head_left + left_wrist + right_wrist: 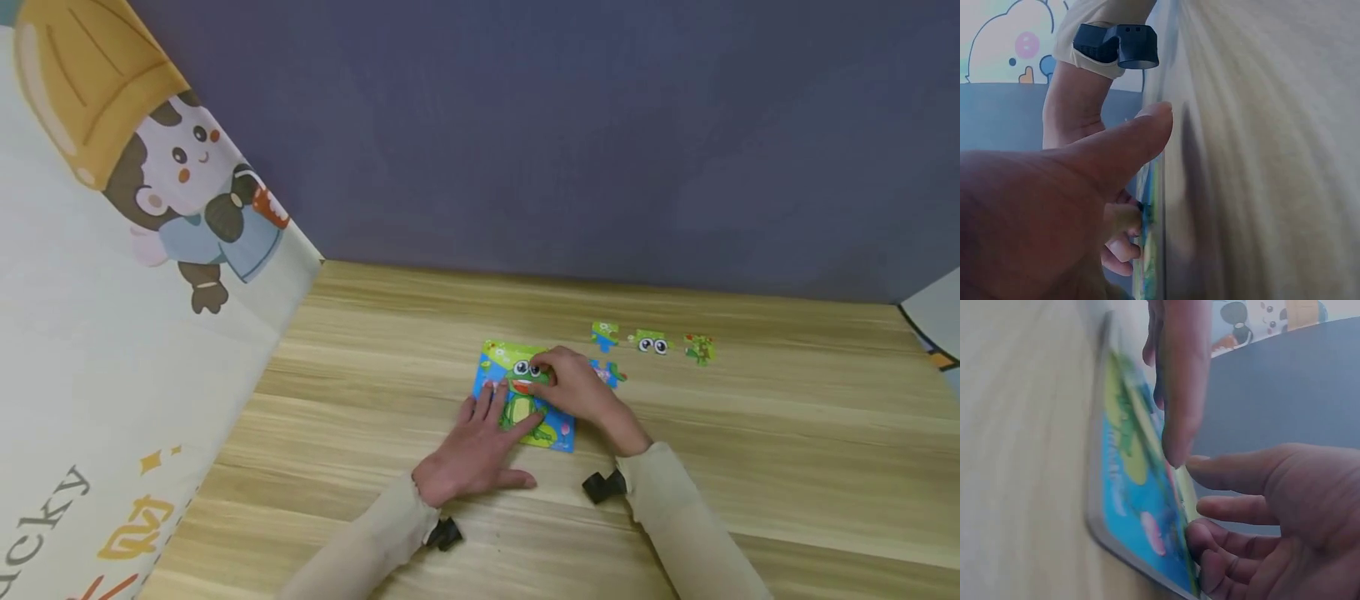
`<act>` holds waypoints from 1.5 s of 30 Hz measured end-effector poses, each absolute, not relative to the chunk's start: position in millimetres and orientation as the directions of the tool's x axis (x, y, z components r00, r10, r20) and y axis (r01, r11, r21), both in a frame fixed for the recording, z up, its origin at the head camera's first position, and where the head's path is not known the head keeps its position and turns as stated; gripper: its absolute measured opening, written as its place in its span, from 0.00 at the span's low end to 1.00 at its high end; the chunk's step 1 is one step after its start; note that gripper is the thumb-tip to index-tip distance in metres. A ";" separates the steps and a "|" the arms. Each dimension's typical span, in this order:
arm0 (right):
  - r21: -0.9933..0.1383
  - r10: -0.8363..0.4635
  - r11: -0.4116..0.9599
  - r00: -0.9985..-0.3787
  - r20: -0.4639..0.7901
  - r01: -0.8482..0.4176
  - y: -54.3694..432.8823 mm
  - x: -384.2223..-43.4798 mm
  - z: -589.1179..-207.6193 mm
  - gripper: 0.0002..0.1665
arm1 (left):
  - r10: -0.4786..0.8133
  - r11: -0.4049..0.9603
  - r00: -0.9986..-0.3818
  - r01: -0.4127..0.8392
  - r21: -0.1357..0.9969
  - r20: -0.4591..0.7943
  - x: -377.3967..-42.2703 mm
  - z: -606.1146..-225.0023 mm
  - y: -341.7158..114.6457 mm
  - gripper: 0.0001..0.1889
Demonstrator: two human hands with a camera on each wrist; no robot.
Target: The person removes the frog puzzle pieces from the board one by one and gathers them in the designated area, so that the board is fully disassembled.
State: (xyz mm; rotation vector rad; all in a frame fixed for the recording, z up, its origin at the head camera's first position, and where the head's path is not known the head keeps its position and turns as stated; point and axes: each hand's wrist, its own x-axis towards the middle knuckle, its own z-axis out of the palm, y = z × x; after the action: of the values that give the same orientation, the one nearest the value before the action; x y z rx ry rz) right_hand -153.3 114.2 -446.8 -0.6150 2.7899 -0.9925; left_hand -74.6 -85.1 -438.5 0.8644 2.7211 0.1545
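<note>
A frog jigsaw puzzle board with a blue and green picture lies flat on the wooden table. My left hand rests on its lower left part with the fingers spread and straight; the thumb extends past the near edge. My right hand is at the frog's face, thumb and forefinger curled about a puzzle piece by the red mouth. The fingers hide much of that piece. In the right wrist view the right fingertips touch the board from above, close to a left finger.
Loose puzzle pieces lie right of the board: a blue-green one, one with two eyes and a green one with red spots. Another piece is partly behind my right hand. A dark wall bounds the table's far side.
</note>
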 end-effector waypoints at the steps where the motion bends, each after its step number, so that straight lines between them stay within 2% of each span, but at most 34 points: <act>1: -0.621 -0.414 0.709 -0.910 0.016 -0.334 113.2 -152.5 -447.4 0.23 | 0.575 0.818 -0.783 0.546 0.181 -0.237 -74.4 -439.0 -84.4 0.45; 8: -0.602 -0.407 0.743 -0.911 -0.059 -0.292 108.6 -147.5 -449.0 0.31 | 0.553 0.830 -0.792 0.552 0.084 -0.260 -75.6 -443.2 -82.5 0.47; 12: -0.590 -0.401 0.754 -0.914 -0.065 -0.289 106.9 -145.1 -449.4 0.33 | 0.540 0.832 -0.792 0.553 0.041 -0.285 -75.8 -444.6 -80.8 0.47; 32: -0.613 -0.365 0.757 -0.924 -0.112 -0.224 105.8 -147.4 -450.4 0.32 | 0.525 0.841 -0.787 0.539 0.053 -0.325 -76.1 -443.3 -79.1 0.47; 39: -0.651 -0.367 0.725 -0.926 -0.090 -0.224 105.6 -147.9 -449.8 0.32 | 0.519 0.844 -0.786 0.534 0.055 -0.335 -77.0 -443.2 -79.1 0.47; 45: -0.677 -0.403 0.673 -0.915 0.002 -0.298 108.5 -146.9 -446.1 0.27 | 0.518 0.842 -0.787 0.539 0.036 -0.335 -76.8 -443.3 -78.6 0.46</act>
State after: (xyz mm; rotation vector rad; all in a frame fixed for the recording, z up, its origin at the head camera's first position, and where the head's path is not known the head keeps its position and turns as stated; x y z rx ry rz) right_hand -146.9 108.5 -446.1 -0.5775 2.7368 -1.0679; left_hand -76.8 -78.6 -443.3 0.7956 2.6864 -0.0874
